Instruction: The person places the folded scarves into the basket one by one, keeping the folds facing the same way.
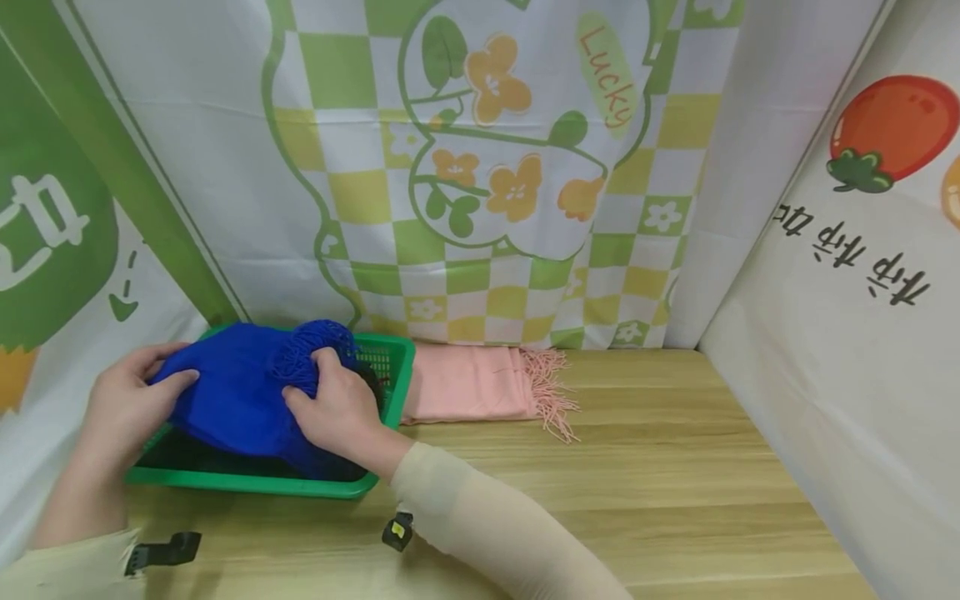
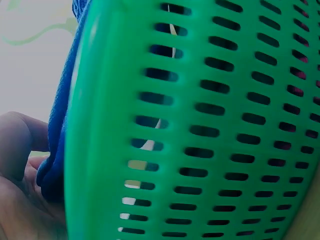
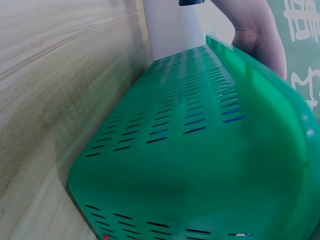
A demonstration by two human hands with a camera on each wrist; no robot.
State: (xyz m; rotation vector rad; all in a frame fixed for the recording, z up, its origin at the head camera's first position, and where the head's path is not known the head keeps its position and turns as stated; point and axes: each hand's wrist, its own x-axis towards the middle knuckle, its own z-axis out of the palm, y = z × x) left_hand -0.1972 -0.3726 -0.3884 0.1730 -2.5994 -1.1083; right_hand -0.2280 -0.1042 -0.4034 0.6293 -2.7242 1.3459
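Note:
A folded blue scarf (image 1: pixel 232 392) with a bunched fringe lies across the top of a green plastic basket (image 1: pixel 247 483) in the head view. My left hand (image 1: pixel 131 400) holds the scarf's left end between thumb and fingers. At the fringed right end, my right hand (image 1: pixel 341 412) grips the cloth. Dark contents under the scarf are mostly hidden. The left wrist view has the basket's slotted wall (image 2: pixel 100 125) with a strip of blue scarf (image 2: pixel 57 125) beside my left hand (image 2: pixel 20 170). Mostly the basket (image 3: pixel 200 160) fills the right wrist view.
To the basket's right, a folded pink scarf (image 1: pixel 472 383) with fringe lies on the wooden table (image 1: pixel 637 467), against the back cloth. Printed cloth walls (image 1: pixel 480 283) enclose the table at the back and on both sides.

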